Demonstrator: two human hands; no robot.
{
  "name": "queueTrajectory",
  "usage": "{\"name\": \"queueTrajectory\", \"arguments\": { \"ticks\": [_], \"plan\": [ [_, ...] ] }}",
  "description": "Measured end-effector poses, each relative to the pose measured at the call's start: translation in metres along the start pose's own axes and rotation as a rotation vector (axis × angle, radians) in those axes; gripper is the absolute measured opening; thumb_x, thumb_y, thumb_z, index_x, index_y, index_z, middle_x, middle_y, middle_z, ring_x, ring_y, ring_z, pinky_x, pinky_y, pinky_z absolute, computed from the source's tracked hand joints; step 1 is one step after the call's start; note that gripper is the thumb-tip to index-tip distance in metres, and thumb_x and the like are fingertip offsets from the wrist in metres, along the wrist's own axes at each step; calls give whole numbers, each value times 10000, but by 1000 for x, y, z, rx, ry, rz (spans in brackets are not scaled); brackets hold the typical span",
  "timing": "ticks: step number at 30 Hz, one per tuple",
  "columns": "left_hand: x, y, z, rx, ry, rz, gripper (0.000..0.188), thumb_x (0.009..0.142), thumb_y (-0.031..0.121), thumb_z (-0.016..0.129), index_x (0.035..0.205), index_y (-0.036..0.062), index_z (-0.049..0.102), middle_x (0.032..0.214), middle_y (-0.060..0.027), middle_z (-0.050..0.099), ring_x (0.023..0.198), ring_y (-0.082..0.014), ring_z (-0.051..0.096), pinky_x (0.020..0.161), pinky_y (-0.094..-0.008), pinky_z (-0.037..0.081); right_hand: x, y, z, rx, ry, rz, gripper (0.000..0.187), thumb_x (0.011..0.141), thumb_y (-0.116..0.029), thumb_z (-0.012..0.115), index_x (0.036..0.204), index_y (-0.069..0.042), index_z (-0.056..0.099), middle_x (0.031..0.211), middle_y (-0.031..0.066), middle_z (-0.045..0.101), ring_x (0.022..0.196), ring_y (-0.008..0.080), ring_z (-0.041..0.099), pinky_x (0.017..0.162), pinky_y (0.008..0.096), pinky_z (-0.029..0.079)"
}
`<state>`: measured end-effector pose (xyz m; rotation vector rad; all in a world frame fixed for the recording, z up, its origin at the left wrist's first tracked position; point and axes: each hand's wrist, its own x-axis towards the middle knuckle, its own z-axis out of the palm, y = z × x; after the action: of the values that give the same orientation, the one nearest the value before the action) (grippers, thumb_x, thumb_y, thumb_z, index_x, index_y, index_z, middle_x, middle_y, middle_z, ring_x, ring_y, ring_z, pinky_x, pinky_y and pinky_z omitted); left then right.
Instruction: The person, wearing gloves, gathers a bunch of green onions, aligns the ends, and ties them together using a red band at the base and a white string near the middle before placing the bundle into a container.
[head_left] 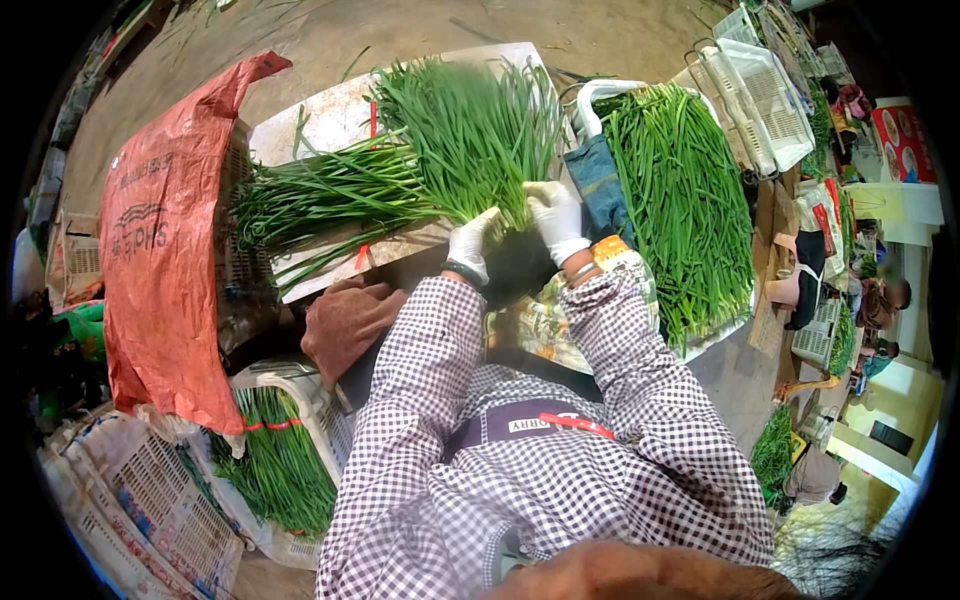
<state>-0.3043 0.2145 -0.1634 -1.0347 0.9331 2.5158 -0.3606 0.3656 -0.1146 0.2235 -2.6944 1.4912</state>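
And there lay the broad, dirt-marked white tabletop (pixel 335 112)! Work looked about midway: beside it a white plastic crate (pixel 588 112) stood packed, and lower left some long green bundles (pixel 290 465) already wore red bands. Not so the big bunch of slender, flat green leaves (pixel 485 135) fanned over the tabletop (fresh-looking, too), nor, apparently, the smaller heap of green stalks (pixel 345 190) alongside. White-gloved, the left hand (pixel 470 247) and right hand (pixel 558 222) both gripped the bunch's stem ends.
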Motion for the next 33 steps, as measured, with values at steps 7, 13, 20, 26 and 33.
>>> {"name": "queueTrajectory", "arguments": {
  "ticks": [7, 13, 20, 26, 33],
  "plan": [
    [0, 1, -4, -16, 28, -4, 190, 889, 193, 683, 1058, 106, 692, 889, 6, 685, 734, -136, 625, 667, -311, 510, 1, -11, -6, -66, -18, 0, 153, 802, -10, 674, 943, -56, 710, 934, 106, 675, 851, 216, 666, 754, 305, 524],
    [8, -2, -10, -26, -46, -18, 180, 905, 216, 665, 1033, 94, 699, 869, 5, 691, 719, -133, 627, 652, -300, 508, -6, -21, 13, -304, -208, -115, 192, 776, -174, 727, 956, -108, 712, 905, 90, 635, 839, 279, 639, 723, 367, 510],
    [-3, 2, 0, 17, 27, 3, 180, 908, 210, 662, 1024, 79, 702, 871, -9, 698, 746, -139, 646, 684, -287, 523, -3, -23, 16, -249, -210, -119, 165, 797, -152, 716, 927, -65, 661, 914, 101, 634, 839, 279, 640, 726, 366, 505],
    [9, -8, -1, -126, -103, -26, 261, 962, 270, 577, 1151, 98, 625, 971, -25, 691, 822, -164, 659, 783, -350, 546, -15, -28, 9, -68, -241, -233, 126, 805, -114, 699, 912, -68, 649, 901, 74, 643, 846, 265, 628, 743, 336, 495],
    [16, -3, -7, -246, -425, -72, 170, 948, 249, 614, 1054, 120, 647, 918, -30, 688, 799, -173, 661, 735, -344, 558, -24, -36, 5, 91, -459, -370, 131, 771, -92, 725, 891, -83, 672, 871, 57, 653, 836, 231, 625, 753, 322, 496]
  ]
}}
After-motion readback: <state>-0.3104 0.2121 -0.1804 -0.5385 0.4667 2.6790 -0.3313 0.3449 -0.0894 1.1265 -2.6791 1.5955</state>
